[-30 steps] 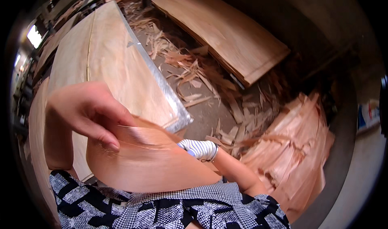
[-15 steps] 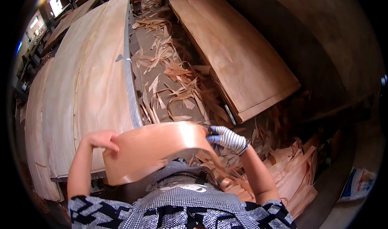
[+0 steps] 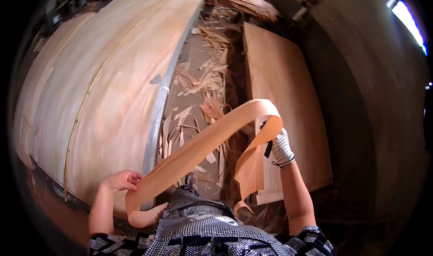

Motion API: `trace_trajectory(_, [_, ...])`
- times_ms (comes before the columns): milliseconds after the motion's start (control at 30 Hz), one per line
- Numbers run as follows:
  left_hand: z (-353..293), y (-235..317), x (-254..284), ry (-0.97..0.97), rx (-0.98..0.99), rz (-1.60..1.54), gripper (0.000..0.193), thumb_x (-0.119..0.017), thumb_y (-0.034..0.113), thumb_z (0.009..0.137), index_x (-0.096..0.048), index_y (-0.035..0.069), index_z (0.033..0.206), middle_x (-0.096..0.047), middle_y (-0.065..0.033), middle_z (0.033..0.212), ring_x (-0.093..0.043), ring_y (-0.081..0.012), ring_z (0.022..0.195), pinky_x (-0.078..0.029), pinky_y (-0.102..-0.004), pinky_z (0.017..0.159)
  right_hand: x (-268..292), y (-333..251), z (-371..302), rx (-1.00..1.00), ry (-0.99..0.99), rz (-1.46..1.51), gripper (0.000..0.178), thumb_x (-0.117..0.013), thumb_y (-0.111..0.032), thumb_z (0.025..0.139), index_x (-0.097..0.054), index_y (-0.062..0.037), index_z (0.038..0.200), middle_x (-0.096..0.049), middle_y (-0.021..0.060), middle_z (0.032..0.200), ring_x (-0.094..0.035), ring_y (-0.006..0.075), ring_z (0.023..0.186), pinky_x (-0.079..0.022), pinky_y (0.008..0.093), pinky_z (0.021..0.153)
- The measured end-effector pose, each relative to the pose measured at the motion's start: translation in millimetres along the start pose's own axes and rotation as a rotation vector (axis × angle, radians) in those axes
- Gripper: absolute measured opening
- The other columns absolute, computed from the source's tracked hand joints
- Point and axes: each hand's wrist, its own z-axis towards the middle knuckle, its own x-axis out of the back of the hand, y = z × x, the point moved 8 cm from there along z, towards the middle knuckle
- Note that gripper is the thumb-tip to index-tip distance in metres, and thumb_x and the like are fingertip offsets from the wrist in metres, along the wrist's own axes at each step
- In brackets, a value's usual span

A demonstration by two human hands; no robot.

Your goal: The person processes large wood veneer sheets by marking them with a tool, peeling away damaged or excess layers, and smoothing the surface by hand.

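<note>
A long, pale orange strip of wood veneer (image 3: 194, 154) stretches between my hands, arching up to the right and curling over. Its loose end hangs down beside my right wrist. My bare left hand (image 3: 122, 181) pinches the strip's lower left end, which curls under near my waist. My right hand (image 3: 282, 148), in a striped glove, is closed at the far bend of the strip, its fingers partly hidden behind the curl. Something narrow and dark (image 3: 268, 150) shows at that hand; what it is I cannot make out.
Large veneer sheets (image 3: 126, 75) cover a metal-edged table (image 3: 154, 134) on the left, with a thin yellowish rod (image 3: 85, 100) lying along them. A stack of veneer panels (image 3: 288, 80) stands low on the right. Veneer scraps (image 3: 209, 77) litter the floor between.
My right hand has moved up and right, drawing the strip out into a longer diagonal. My left hand has shifted lower. The view has turned right, and the scrap heap at the lower right has left it.
</note>
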Motion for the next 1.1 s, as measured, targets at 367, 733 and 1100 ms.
trace_trajectory(367, [-19, 47, 28, 0.154, -0.207, 0.008, 0.052, -0.073, 0.008, 0.070, -0.048, -0.004, 0.113, -0.059, -0.0048, 0.100, -0.055, -0.0092, 0.088, -0.046, -0.0250, 0.074, -104, -61, 278, 0.000, -0.235, 0.107, 0.010, -0.058, -0.006, 0.083, -0.061, -0.0074, 0.093, -0.061, -0.0006, 0.085, -0.057, 0.0106, 0.072, -0.049, 0.0244, 0.064])
trace_trajectory(733, [-50, 59, 35, 0.938, -0.035, 0.048, 0.020, -0.068, 0.016, 0.073, -0.062, 0.003, 0.086, -0.060, -0.0035, 0.082, -0.055, -0.0109, 0.073, -0.045, -0.0263, 0.065, -431, -85, 531, 0.833, -0.997, -1.085, 0.012, -0.051, -0.006, 0.080, -0.062, -0.0068, 0.085, -0.061, 0.0075, 0.076, -0.056, 0.0182, 0.068, -0.045, 0.0309, 0.058])
trace_trajectory(1100, [-124, 73, -24, 2.417, 0.553, 1.082, 0.031, -0.048, -0.001, 0.073, -0.057, 0.005, 0.103, -0.057, -0.0129, 0.100, -0.054, -0.0313, 0.090, -0.044, -0.0393, 0.079, -567, -176, 369, 1.797, -0.969, -0.582, 0.023, -0.052, 0.002, 0.079, -0.058, -0.0030, 0.100, -0.057, 0.0127, 0.108, -0.054, 0.0290, 0.100, -0.045, 0.0350, 0.084])
